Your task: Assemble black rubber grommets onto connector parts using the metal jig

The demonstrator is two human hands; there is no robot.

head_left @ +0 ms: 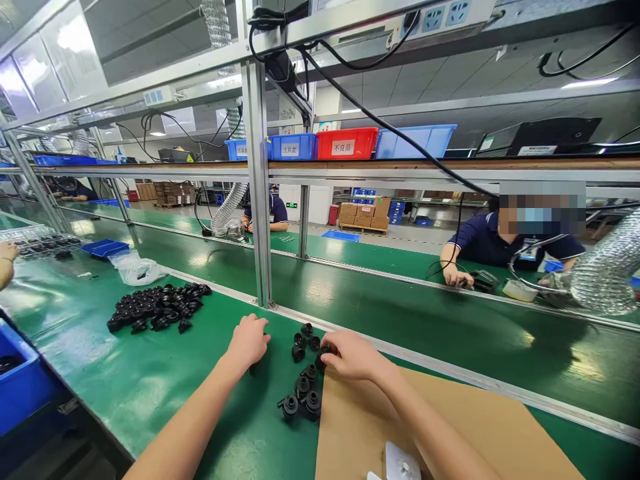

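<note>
My right hand (356,355) is closed around a black plastic part (324,359) at the cardboard sheet's left edge. To its left, several black plastic parts with round rims and side spouts (302,387) stand on the green table, and a few smaller black cup-like pieces (299,348) sit behind them. My left hand (248,344) hangs over the table left of these, its fingers curled. A dark bit of a black part (254,368) shows below that palm; the fingers hide most of it. Farther left lies a large pile of black parts (159,305).
A brown cardboard sheet (450,417) lies under my right forearm, with a white object (400,461) on it. A metal post (261,187) rises at the table's back rail. Beyond it, a co-worker (500,240) sits across the belt. A blue bin (25,380) stands lower left.
</note>
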